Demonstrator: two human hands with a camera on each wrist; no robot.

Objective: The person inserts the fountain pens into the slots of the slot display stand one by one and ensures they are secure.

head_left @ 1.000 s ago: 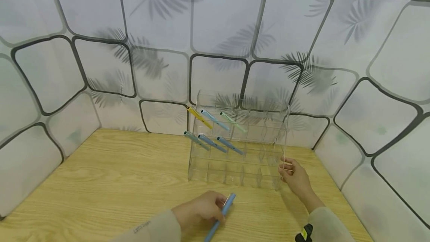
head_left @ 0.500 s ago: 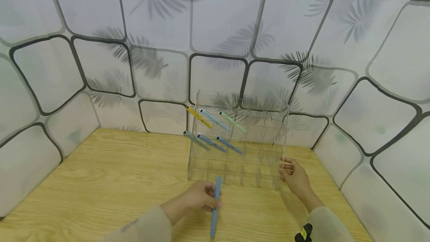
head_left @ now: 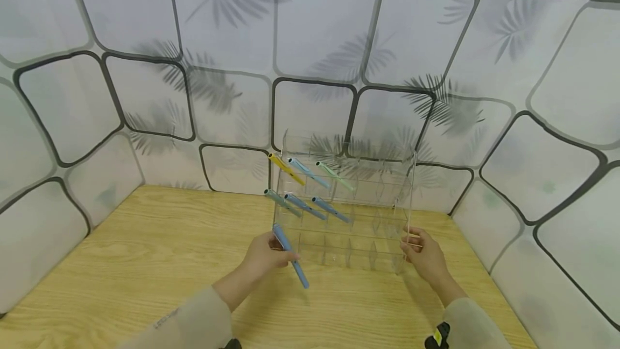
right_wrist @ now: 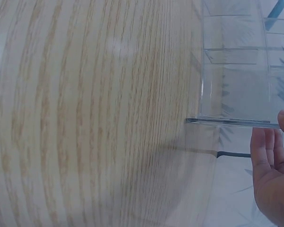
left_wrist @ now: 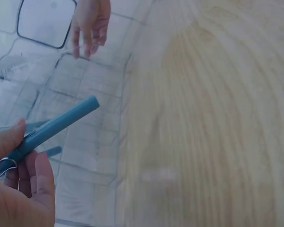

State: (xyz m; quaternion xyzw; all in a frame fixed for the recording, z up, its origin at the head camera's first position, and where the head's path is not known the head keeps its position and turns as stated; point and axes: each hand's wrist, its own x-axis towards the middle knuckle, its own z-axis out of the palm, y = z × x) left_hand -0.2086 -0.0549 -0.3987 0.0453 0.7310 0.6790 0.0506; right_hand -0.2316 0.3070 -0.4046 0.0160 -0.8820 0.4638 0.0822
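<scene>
A blue pen (head_left: 300, 272) with a metal clip is pinched by my left hand (head_left: 261, 256), just in front of the lower left corner of a clear tiered rack (head_left: 360, 252). It slants, its far end up by the lowest tier; the left wrist view shows the pen (left_wrist: 61, 122) between thumb and fingers. My right hand (head_left: 428, 257) grips the rack's right side panel, thumb inside and fingers outside in the right wrist view. Higher tiers hold a yellow pen (head_left: 287, 169), a light blue pen (head_left: 309, 173), a light green pen (head_left: 335, 175) and several more below.
The wood-grain table (head_left: 160, 263) runs up to a patterned curtain (head_left: 232, 106) behind the rack and along both sides. Thin dividers (head_left: 349, 252) split the rack's lowest tier into slots.
My left hand has carried the blue pen up and left from the table's front toward the rack's lower left corner, turning the pen's slant. My right hand stays on the side panel.
</scene>
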